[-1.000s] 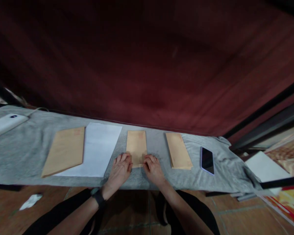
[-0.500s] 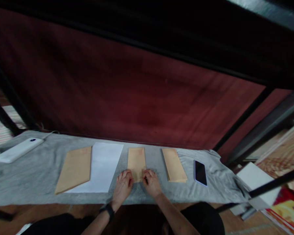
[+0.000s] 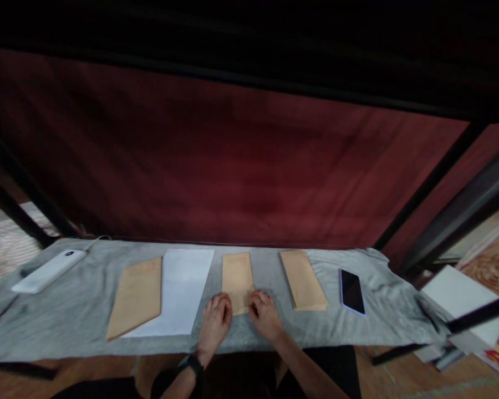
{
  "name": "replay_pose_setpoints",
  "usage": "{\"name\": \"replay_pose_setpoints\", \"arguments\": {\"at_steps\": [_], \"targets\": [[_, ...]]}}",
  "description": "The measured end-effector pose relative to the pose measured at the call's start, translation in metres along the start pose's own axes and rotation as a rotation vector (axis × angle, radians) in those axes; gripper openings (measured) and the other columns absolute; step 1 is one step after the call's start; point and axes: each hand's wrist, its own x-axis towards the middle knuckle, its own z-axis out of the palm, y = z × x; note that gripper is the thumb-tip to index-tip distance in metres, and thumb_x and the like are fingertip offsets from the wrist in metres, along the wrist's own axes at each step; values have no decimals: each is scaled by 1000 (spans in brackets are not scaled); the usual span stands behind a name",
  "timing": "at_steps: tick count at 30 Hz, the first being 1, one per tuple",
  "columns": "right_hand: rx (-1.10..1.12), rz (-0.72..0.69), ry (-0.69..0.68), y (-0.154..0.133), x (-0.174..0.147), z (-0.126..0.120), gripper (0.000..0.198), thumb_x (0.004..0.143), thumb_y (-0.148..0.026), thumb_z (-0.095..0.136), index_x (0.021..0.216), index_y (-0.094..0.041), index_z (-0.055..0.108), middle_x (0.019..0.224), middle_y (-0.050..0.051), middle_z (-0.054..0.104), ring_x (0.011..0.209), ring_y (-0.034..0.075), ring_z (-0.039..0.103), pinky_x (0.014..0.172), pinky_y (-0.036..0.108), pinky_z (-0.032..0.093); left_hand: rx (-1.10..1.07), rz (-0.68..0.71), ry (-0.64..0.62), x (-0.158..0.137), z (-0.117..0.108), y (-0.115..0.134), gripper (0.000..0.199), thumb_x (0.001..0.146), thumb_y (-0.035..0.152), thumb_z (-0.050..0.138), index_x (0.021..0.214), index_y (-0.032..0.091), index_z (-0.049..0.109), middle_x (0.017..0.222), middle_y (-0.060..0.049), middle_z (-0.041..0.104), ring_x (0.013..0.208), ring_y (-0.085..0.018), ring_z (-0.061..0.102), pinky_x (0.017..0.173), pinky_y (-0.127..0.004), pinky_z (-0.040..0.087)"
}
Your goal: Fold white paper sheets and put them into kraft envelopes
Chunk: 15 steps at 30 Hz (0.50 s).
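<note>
A small brown paper envelope point(image 3: 237, 277) lies flat on the grey cloth in front of me, a faint reddish mark near its top. My left hand point(image 3: 214, 321) is curled at its lower left edge, thumb and fingers closed together on the side of the paper. At the lower right edge my right hand point(image 3: 266, 315) has its fingers bent in and closed the same way. My fingers hide both lower side edges. To the right rests a stack of similar brown envelopes point(image 3: 303, 281). Left of centre, a larger brown envelope point(image 3: 138, 296) partly covers white paper point(image 3: 185, 288).
Grey cloth point(image 3: 83, 318) covers the long, narrow surface. A white device with a cable point(image 3: 50, 271) lies at the far left, and a phone point(image 3: 352, 292) at the right. Dark red fabric point(image 3: 249, 166) rises behind, between black bars. A white box point(image 3: 457, 299) stands lower right.
My view has tilted and shifted, so everything on the cloth appears slightly right and lower. Both hands remain at the small envelope's lower edges, with the left hand slightly farther out.
</note>
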Motion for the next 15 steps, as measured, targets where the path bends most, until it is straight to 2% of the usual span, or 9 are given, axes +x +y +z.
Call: {"name": "replay_pose_setpoints", "arguments": {"at_steps": [3,7,10,13,15], "targets": [[19,2,14,1,0,1,20,85,-8,62,97,-24,63,107,3,68,103,21,64,93,36,49,-15,36,3,0,0,-2,25,95,22,42,98,22,66,112,-8,69,109,-27,62,97,-47,49],[56,2,20,3,-1,4,21,85,-8,62,96,-25,64,108,3,68,103,22,64,93,38,50,-4,104,45,-7,13,0,35,96,18,37,113,23,67,129,-9,65,126,-26,58,108,-47,47],[62,-2,14,5,-1,5,20,86,-8,62,98,-25,64,108,3,69,103,23,65,93,38,51,25,175,-29,-19,24,7,39,98,22,38,128,25,64,142,-7,60,134,-24,55,113,-44,46],[61,1,22,6,0,3,18,87,-10,62,99,-23,65,107,4,70,102,22,65,94,38,51,114,235,-101,-31,31,13,44,98,30,42,140,23,57,149,-10,56,138,-27,52,116,-49,43],[72,4,35,4,-1,2,17,88,-10,61,100,-22,66,108,5,70,103,22,65,95,38,52,180,264,-106,-36,34,13,48,98,31,43,144,20,54,151,-12,54,140,-29,50,116,-50,42]]}}
